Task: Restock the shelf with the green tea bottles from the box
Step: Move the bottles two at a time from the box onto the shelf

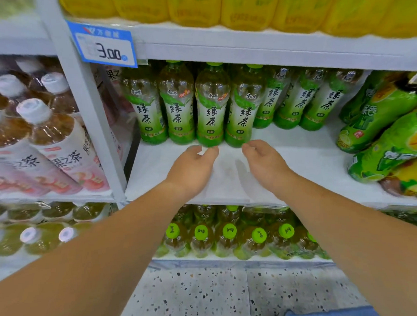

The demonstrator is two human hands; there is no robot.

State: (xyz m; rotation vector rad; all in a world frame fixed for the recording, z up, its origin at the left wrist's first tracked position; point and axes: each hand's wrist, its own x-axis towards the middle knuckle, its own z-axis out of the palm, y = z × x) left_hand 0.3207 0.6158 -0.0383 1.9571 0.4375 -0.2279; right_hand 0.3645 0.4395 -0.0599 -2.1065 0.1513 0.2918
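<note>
Several green tea bottles point(211, 109) with green labels and green caps stand upright in a row at the back of the white middle shelf point(299, 162). My left hand point(193, 169) hovers over the bare front of the shelf, fingers loosely curled, fingertips just short of the third bottle's base. My right hand point(263, 162) is beside it, fingers curled and empty, its fingertips close to the fourth bottle point(242, 115). Neither hand holds anything. The box is out of sight.
Leaning green and yellow bottles point(385, 134) crowd the shelf's right end. A white upright post point(89, 115) with a blue price tag point(105, 46) bounds the left, with pink-labelled tea bottles point(57, 146) beyond. Green-capped bottles point(230, 234) fill the lower shelf. A blue edge point(329, 314) shows on the speckled floor.
</note>
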